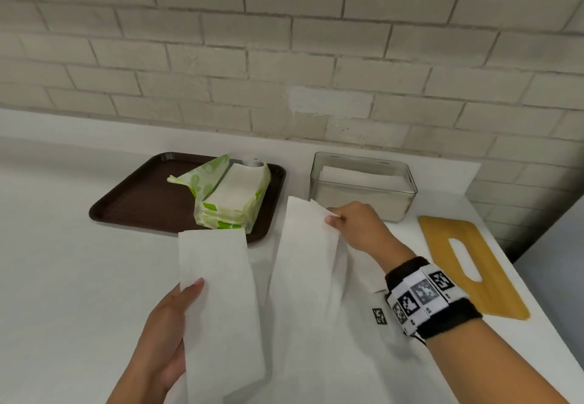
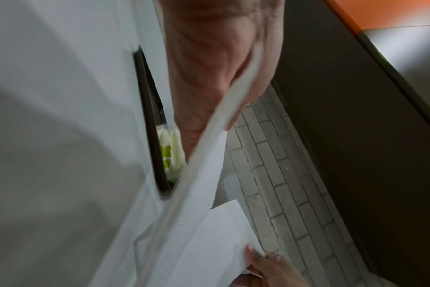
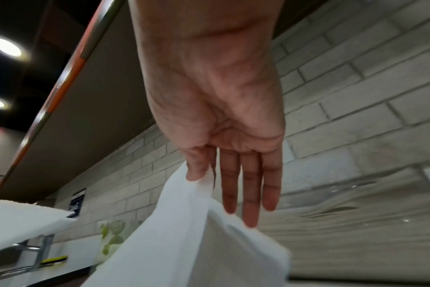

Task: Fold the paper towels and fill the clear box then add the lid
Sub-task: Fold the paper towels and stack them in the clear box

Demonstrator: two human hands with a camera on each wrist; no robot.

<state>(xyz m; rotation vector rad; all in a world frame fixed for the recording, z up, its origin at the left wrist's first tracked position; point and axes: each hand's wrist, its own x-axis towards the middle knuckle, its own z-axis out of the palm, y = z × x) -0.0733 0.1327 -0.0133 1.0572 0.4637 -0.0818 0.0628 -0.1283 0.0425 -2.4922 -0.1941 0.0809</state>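
the left hand (image 1: pixel 164 324), at the lower left of the head view, holds one long white paper towel (image 1: pixel 218 302) at its left edge: the thumb lies on top of the sheet and the other fingers are under it, so the grip is closed on the towel. in the left wrist view the sheet runs between the thumb and the palm.

the right hand (image 1: pixel 357 226), right of the centre of the frame, pinches the upper corner of a second paper towel (image 1: pixel 303 261) between the thumb and the index finger. the right wrist view shows the other three fingers (image 3: pixel 250 186) straight and relaxed, not touching the paper. this sheet hangs down from the pinch toward the white worktop (image 1: pixel 63 261).

the clear box (image 1: pixel 363 182) stands just behind the right hand, near the brick wall, with white towels already inside. the wooden lid (image 1: pixel 493 277) lies flat on the worktop at the right of the frame, apart from the box. a brown tray (image 1: pixel 136 195) at the upper left of the worktop carries an opened green and white towel pack (image 1: pixel 227 192).
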